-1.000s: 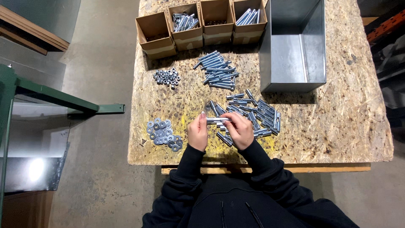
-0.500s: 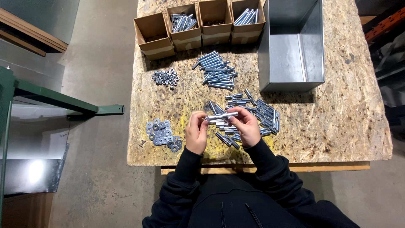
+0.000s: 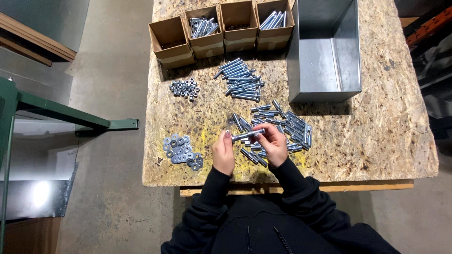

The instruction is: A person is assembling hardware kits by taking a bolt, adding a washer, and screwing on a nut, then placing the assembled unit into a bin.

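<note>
Bolt (image 3: pixel 248 136): raised slightly higher above the table (image 3: pixel 376 117) than half a second ago, hands a little further from the body. Long axis near horizontal, left end tipped slightly down, running left to right. Left hand (image 3: pixel 223 153): grip pinched on the left end. Right hand (image 3: pixel 273 143): grip closed around the right end. Position: just above the loose bolt pile (image 3: pixel 282 129); washers (image 3: pixel 182 151) lie to the left.

A chipboard table (image 3: pixel 386 122) carries four cardboard boxes (image 3: pixel 225 28), a metal bin (image 3: pixel 325 56), bolts (image 3: pixel 242 80), nuts (image 3: pixel 185 88) and washers (image 3: pixel 181 151).
</note>
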